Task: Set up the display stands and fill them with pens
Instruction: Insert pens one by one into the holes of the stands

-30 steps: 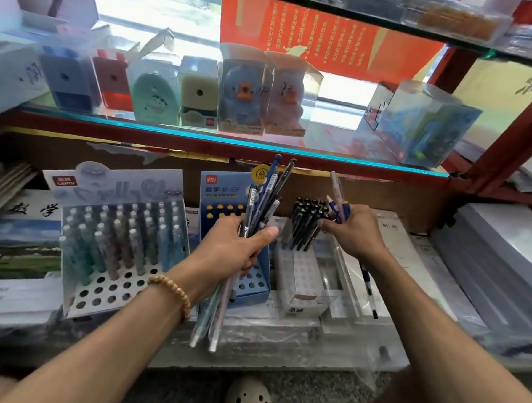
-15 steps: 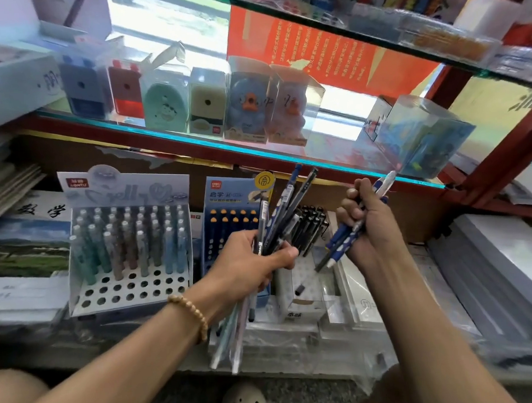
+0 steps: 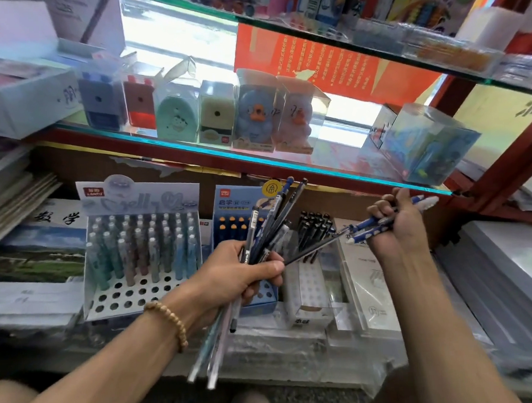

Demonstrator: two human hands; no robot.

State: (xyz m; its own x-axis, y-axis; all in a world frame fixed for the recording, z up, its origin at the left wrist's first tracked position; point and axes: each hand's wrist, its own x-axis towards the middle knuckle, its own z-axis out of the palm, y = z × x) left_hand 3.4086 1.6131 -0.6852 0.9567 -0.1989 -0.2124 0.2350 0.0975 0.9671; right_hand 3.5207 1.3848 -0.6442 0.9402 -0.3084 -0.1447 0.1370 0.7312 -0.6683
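since a second ago the right hand point(image 3: 396, 222) has lifted away from the black pens point(image 3: 317, 226) in the white stand point(image 3: 309, 291) and now sits higher and further right, fingers curled round a few blue-and-white pens point(image 3: 380, 223) drawn out of the mix. left hand point(image 3: 246, 270) keeps its fist clamped on the mixed bundle of pens point(image 3: 269, 225), tips fanned upward and long ends hanging below the wrist, probably so single pens can be picked out by sort. behind that bundle stands the blue stand point(image 3: 228, 209), most of its holes apparently unfilled, a likely home for the blue pens. the pastel stand point(image 3: 144, 254) to the left has its rear rows full and its front rows of holes open. room is tight: the glass shelf edge point(image 3: 287, 164) runs just above the right knuckles, and the fanned tips reach close under it, so any lift wants to stay low. the open way in is from the front, over the plastic-wrapped packs point(image 3: 281, 339).
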